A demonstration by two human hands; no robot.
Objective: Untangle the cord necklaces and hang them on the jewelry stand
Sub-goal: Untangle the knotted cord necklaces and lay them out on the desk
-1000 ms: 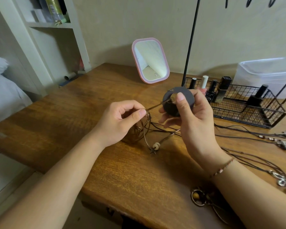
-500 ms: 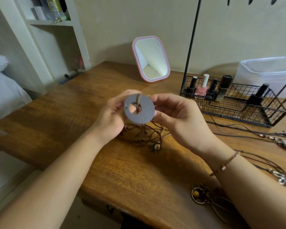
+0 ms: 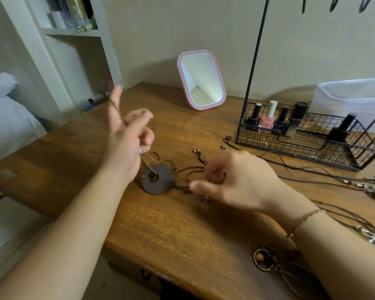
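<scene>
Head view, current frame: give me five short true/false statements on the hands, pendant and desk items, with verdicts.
1. The round dark pendant lies on the desk. True.
2. The right hand grips the pendant. False: it is beside it, over the tangled cords.
3. The left hand holds a cord running down to the pendant. True.
4. The pink mirror lies flat on the desk. False: it stands tilted near the wall.
5. Nail polish bottles stand in the wire basket. True.
</scene>
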